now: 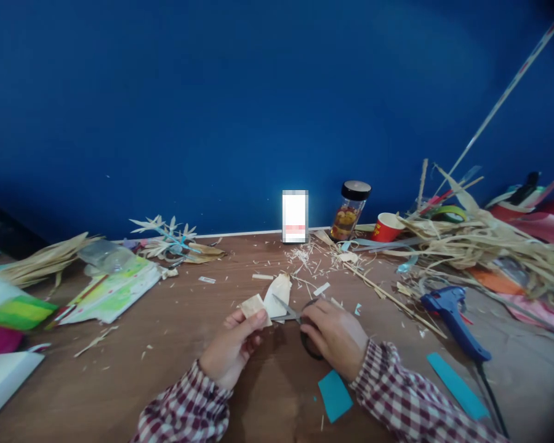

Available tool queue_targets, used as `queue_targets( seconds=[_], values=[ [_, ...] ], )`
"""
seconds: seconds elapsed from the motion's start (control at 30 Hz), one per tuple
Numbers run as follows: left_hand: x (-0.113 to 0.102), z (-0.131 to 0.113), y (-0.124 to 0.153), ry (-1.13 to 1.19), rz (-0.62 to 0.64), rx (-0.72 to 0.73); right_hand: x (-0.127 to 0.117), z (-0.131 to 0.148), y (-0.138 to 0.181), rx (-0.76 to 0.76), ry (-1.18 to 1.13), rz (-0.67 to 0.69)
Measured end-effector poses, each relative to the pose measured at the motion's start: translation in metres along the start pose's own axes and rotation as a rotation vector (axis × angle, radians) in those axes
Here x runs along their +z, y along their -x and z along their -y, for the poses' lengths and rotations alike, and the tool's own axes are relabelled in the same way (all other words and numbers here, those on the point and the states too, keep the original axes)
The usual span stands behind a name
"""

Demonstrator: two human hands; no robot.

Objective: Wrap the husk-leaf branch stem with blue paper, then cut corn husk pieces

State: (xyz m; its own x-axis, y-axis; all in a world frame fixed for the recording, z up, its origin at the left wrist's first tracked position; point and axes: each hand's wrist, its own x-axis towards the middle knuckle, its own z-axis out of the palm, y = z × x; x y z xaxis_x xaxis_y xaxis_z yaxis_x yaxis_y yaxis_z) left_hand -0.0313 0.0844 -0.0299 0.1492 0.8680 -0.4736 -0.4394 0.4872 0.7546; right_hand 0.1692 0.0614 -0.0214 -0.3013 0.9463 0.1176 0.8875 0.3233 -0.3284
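My left hand (240,341) pinches a small squarish piece of pale dried husk (253,306) between thumb and fingers. Black-handled scissors (290,312) are in my right hand (335,335), their blades apart and pointing left at the edge of that piece. Just beyond the blades is a whitish, petal-shaped husk piece (279,289); I cannot tell whether it touches the held one. A teal paper piece (335,395) lies close to my right wrist, on the brown table (268,394).
A blue glue gun (457,320) and a heap of dried husk strips (493,240) lie at the right. Toward the wall stand a tilted black-lidded jar (349,212), a red paper cup (388,227) and a blurred bright phone-like rectangle (295,215). Small scraps (307,261) litter the middle.
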Motion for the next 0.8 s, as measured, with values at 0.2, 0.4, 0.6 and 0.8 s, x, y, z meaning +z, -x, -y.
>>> queue_targets(
  seconds=[0.2,0.4,0.6,0.8],
  values=[
    [-0.005,-0.005,-0.008,0.144,-0.158,0.116,-0.006,0.003,-0.001,-0.040,0.003,0.017],
    [-0.005,-0.008,-0.009,0.195,-0.192,0.127,-0.009,0.006,-0.001,-0.038,-0.015,-0.023],
    [-0.006,-0.010,-0.009,0.210,-0.241,0.186,-0.019,0.003,-0.001,-0.063,-0.021,0.012],
    [-0.008,-0.009,-0.010,0.223,-0.279,0.209,-0.022,0.000,0.000,-0.061,-0.010,0.063]
  ],
)
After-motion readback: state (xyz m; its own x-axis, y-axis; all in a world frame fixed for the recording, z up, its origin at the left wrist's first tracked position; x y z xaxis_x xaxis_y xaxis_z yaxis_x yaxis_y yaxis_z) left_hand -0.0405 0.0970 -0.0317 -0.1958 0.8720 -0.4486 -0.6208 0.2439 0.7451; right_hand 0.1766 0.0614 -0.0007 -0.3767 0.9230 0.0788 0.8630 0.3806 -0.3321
